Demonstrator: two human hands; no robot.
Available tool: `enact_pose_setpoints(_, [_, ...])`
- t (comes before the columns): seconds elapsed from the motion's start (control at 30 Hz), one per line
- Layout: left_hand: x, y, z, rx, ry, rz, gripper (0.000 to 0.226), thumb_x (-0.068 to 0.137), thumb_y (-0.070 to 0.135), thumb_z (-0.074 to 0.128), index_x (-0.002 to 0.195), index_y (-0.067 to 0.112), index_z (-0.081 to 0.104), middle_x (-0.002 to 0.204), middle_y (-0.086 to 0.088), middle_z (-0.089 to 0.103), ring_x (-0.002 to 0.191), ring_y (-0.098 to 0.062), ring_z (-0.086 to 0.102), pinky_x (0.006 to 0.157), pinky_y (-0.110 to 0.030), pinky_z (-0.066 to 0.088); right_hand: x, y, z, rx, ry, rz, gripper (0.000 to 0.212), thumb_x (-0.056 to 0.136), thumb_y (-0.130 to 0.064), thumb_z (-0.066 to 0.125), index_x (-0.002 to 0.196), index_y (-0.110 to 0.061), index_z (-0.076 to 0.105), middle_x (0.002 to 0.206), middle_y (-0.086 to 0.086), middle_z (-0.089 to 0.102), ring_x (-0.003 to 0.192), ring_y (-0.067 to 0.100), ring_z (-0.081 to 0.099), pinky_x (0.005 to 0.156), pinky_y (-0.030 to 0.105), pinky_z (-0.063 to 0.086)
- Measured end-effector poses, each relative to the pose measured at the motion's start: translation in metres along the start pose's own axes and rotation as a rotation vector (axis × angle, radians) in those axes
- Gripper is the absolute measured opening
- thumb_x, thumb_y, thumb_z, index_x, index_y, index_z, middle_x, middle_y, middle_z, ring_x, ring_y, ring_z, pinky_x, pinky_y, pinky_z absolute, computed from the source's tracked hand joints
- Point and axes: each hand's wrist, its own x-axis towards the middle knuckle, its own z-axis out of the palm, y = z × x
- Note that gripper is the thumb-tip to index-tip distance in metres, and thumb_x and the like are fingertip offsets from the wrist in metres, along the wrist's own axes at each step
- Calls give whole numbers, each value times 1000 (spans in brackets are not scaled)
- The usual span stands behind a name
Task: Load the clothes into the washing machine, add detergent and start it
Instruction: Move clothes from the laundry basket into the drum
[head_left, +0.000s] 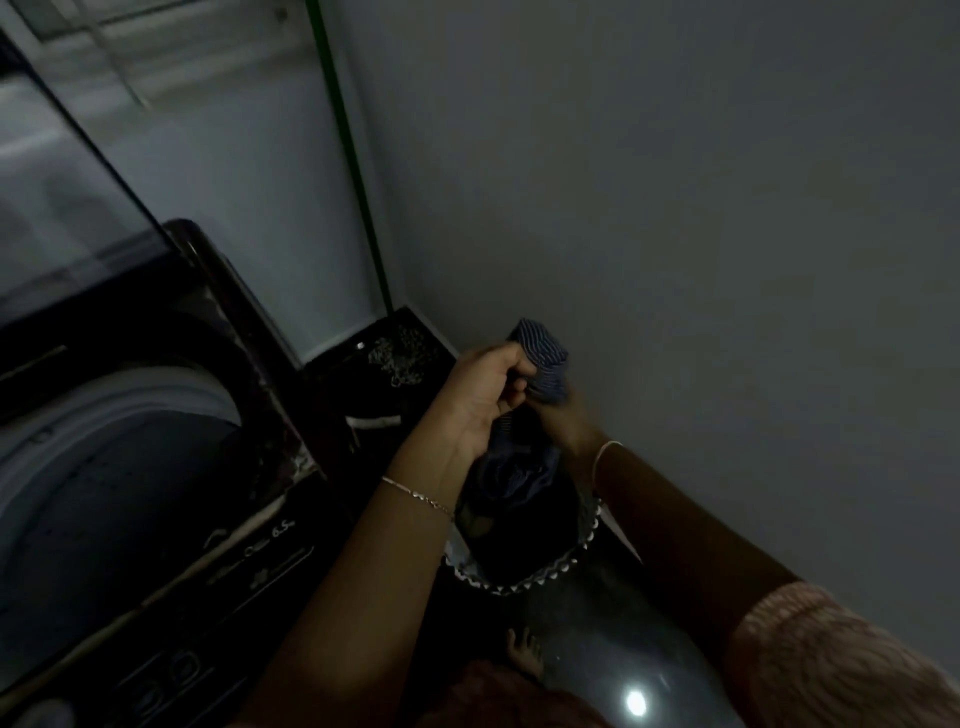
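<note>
Only "6.5" legible on washing machine panel (254, 556).

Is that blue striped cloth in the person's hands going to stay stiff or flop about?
Probably floppy: the blue striped cloth bunches in folds where the left hand grips it. Likely light too, as curled fingers alone hold it up.

Both arms reach from the bottom edge up to the centre of the frame, where the hands meet. The left hand (485, 397) is turned palm towards the camera, its fingers curled and pinching a striped cloth (543, 358). The right hand (571, 415) sits just right of it, against the underside of the same cloth, with its fingers hidden. The right arm wears a pale sleeve (831, 660) at lower right. A bare foot (524, 657) shows at bottom centre.
</note>
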Motion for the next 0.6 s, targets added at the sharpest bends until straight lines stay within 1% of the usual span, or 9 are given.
enact_pose_setpoints(0.07, [-5,17,-5,2,-17,52,22,83,1,48,73,18,58,74,3,57,70,-10,52,68,-23,43,0,-15,2,96,4,17,44,81,-35,70,116,-9,63,111,10,66,102,27,63,90,40,53])
enact_pose_setpoints(0.13, [-10,29,-11,38,-40,102,27,84,2,46,86,22,63,83,6,63,82,-9,57,79,-27,42,-3,-31,2,148,-5,34,38,88,-28,64,120,-7,61,116,14,66,104,32,64,94,45,51])
enact_pose_setpoints(0.23, [-16,36,-23,73,-30,132,37,84,1,45,102,25,66,97,10,66,98,-9,58,87,-29,41,-1,-50,3,226,31,23,47,86,-35,62,124,-7,59,120,15,65,106,33,63,98,49,49])
enact_pose_setpoints(0.3, [-21,34,-32,60,-9,115,41,84,-4,42,95,28,64,95,9,64,95,-11,57,82,-25,43,-7,-66,4,275,60,24,59,79,-44,63,126,-8,58,125,12,62,110,31,61,100,47,47])
enact_pose_setpoints(0.37, [-23,26,-42,45,17,57,44,82,-10,37,85,29,57,90,7,61,85,-9,55,72,-23,44,-20,-83,6,372,91,31,54,81,-42,61,123,-8,60,123,10,63,110,29,60,101,44,47])
enact_pose_setpoints(0.4, [-23,20,-47,35,28,20,42,80,-11,37,86,27,55,90,6,59,82,-9,53,71,-24,44,-27,-91,7,408,82,35,49,86,-39,58,123,-8,59,121,9,63,109,29,60,100,42,47])
enact_pose_setpoints(0.47, [-21,9,-56,42,40,-37,43,78,-11,42,104,22,50,96,3,59,84,-12,54,74,-29,46,-39,-105,11,455,68,42,46,91,-36,52,127,-7,56,122,10,62,109,30,59,96,40,48])
enact_pose_setpoints(0.57, [-11,-7,-64,67,12,-119,79,73,-12,56,137,29,36,117,-1,57,105,-20,52,88,-45,45,-49,-120,15,503,64,13,44,95,-34,47,127,-5,54,119,9,61,105,29,59,90,38,48])
enact_pose_setpoints(0.6, [-9,-10,-65,52,-8,-152,85,70,-12,63,139,29,35,121,-1,57,110,-22,50,85,-48,46,-52,-124,17,526,67,15,43,95,-34,46,126,-5,54,118,9,61,104,29,58,90,38,48])
